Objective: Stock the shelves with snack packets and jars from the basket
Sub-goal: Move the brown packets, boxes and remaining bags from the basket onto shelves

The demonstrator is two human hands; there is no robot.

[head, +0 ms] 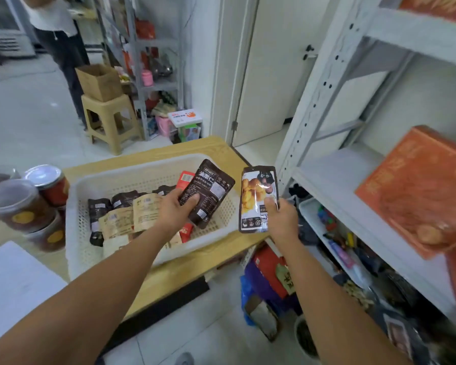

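Where basket point(132, 167) sits, left fingers point(192, 201) round dark packet point(209, 187), right fingers point(270, 204) round pictured packet point(258, 192)

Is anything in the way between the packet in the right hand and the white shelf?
Nothing visible is. The right hand holds the packet beside the shelf, whose near part is bare; the orange box sits farther along it.

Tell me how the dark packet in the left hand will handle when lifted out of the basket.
The dark packet is probably semi-stiff: gripped at one edge by the left hand, it stands up without drooping. It is likely light, since a one-handed pinch carries it. Its smooth film may be slippery, so a loose grip could slide.
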